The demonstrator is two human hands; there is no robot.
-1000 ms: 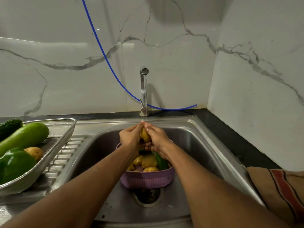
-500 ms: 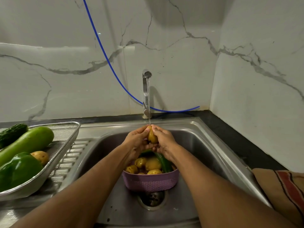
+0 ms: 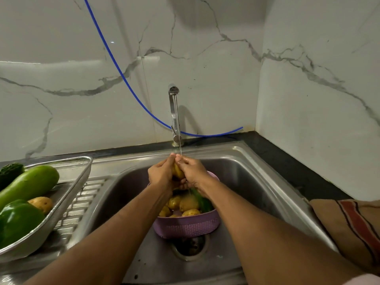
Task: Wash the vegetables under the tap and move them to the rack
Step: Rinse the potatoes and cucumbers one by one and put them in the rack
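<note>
- Left hand [image 3: 161, 175] and right hand [image 3: 192, 171] — fingers curled round one potato [image 3: 177, 171], clasped between palms under tap [image 3: 174, 116] stream.
- Forearms converge over purple basket [image 3: 187, 226] in sink [image 3: 257, 182].
- Rack [image 3: 67, 194] at 9 o'clock — washed veg inside.

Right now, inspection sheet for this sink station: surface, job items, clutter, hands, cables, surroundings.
Surface: steel sink with ribbed drainboard on its left; open drain in the basin.
Job's things: tap running a thin stream onto a potato; purple basket in the basin holds more potatoes and a green vegetable; metal rack on the drainboard holds a pale green gourd, a green pepper, one potato and a dark bumpy gourd.
Clutter: striped brown cloth on the right counter.
Hands: left hand and right hand both grip the potato above the basket.
Cables: blue tube hangs down the wall behind the tap.
Surroundings: marble wall corner, dark counter.
</note>
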